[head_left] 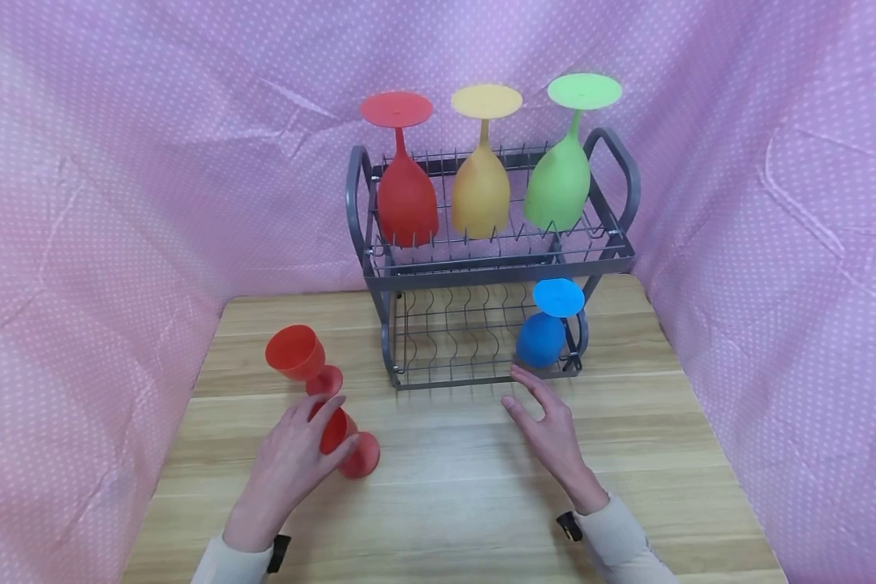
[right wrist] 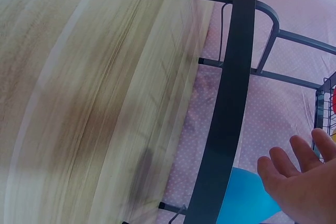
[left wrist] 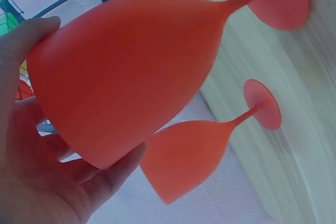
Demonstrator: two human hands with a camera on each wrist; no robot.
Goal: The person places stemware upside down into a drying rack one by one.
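Observation:
A red wine glass (head_left: 361, 456) stands upright on the table, its bowl partly hidden by my left hand (head_left: 290, 458). In the left wrist view, thumb and fingers grip this glass's bowl (left wrist: 126, 72) around the rim. Just behind it stands a second red wine glass (head_left: 295, 354), also upright. My right hand (head_left: 552, 430) holds nothing, its fingers loosely spread in front of the lower rack tier. Closest to it is a blue wine glass (head_left: 541, 341), upside down at that tier's right end.
A dark two-tier dish rack (head_left: 496, 280) stands at the back of the wooden table (head_left: 453, 503). Its top tier bears upside-down large glasses: red (head_left: 407, 199), yellow (head_left: 480, 195) and green (head_left: 559, 182). Pink dotted cloth (head_left: 117, 203) hangs around the table.

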